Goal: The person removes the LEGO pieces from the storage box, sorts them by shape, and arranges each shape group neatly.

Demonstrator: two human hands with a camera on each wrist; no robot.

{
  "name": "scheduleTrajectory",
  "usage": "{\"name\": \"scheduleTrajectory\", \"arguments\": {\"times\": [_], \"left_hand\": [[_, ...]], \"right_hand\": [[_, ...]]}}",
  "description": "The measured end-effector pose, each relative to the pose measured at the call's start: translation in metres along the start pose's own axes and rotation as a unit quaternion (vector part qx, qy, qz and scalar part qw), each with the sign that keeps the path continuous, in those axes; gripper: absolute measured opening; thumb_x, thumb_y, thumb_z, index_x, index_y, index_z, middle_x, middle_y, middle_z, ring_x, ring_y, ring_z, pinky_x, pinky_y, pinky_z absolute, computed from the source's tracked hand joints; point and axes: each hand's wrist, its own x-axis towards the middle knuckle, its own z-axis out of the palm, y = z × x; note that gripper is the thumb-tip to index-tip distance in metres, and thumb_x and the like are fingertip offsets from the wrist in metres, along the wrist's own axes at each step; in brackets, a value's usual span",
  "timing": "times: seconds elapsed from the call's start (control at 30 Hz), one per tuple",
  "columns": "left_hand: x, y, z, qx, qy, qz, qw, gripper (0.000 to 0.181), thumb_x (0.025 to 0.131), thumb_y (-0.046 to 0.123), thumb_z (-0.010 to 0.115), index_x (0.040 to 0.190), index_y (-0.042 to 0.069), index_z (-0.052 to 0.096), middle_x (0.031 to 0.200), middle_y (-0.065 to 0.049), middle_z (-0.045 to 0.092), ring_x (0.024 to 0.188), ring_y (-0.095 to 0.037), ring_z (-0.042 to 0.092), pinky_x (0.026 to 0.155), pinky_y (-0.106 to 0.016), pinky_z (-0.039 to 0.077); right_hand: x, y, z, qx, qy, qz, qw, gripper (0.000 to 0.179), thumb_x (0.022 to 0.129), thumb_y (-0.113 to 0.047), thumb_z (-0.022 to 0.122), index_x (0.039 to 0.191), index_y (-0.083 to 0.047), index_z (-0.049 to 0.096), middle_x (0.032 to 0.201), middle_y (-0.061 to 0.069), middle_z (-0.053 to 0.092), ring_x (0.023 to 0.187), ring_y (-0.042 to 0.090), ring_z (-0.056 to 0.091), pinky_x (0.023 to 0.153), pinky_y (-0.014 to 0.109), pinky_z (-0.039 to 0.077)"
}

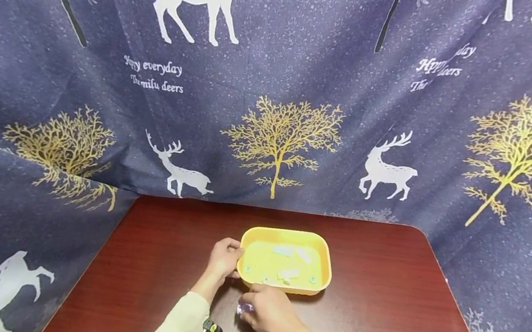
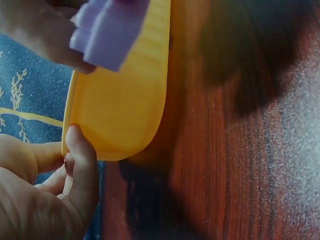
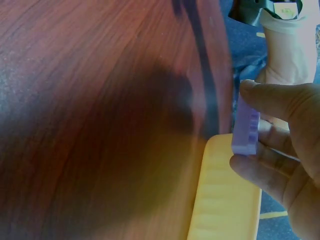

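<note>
A yellow plastic basin point(image 1: 328, 265) stands on the table in the head view. My left hand point(image 1: 223, 257) holds its left end, with the thumb and fingers pinching the rim in the left wrist view. In front of the basin's near side, my right hand point(image 1: 272, 313) pinches a small purple block point(image 3: 245, 127) with bumps along one edge. The right wrist view shows the thumb on one end of the block and fingers at the other. Inside the basin lie several small pale pieces point(image 1: 288, 275) and round greenish ones point(image 1: 313, 280).
The dark red wooden table point(image 1: 380, 295) has rounded far corners. A blue cloth point(image 1: 304, 75) with deer and trees hangs behind it and at both sides. A black device point(image 1: 212, 330) is strapped at the left wrist.
</note>
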Motion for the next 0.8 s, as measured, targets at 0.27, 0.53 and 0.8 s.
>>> {"name": "scheduleTrajectory", "arguments": {"times": [0.27,0.53,0.8], "left_hand": [[0.001,-0.001,-0.001,-0.001,-0.002,0.000,1.0000,0.027,0.100,0.006,0.060,0.124,-0.007,0.059,0.110,-0.027,0.064,0.074,-0.030,0.068,0.045,-0.032,0.062],[0.003,-0.002,0.001,-0.004,-0.007,-0.002,1.0000,0.028,0.100,0.006,0.060,0.124,-0.008,0.059,0.110,-0.027,0.063,0.076,-0.031,0.068,0.047,-0.035,0.063],[0.003,0.000,0.000,-0.003,-0.002,-0.003,1.0000,0.028,0.101,0.007,0.060,0.125,-0.007,0.058,0.110,-0.026,0.063,0.075,-0.030,0.067,0.043,-0.029,0.060]], "right_hand": [[-0.001,0.001,0.010,-0.011,-0.009,0.002,0.9999,0.011,0.084,-0.034,0.082,0.091,-0.030,0.076,0.085,-0.015,0.064,0.074,0.003,0.060,0.067,0.021,0.058],[-0.004,0.001,0.019,-0.016,-0.011,0.007,0.9998,0.014,0.083,-0.038,0.083,0.082,-0.029,0.072,0.082,-0.014,0.058,0.070,0.005,0.057,0.064,0.022,0.056],[-0.005,0.001,0.026,-0.021,-0.036,0.013,0.9990,0.014,0.081,-0.036,0.084,0.086,-0.030,0.072,0.084,-0.014,0.059,0.073,0.005,0.058,0.068,0.023,0.057]]}}
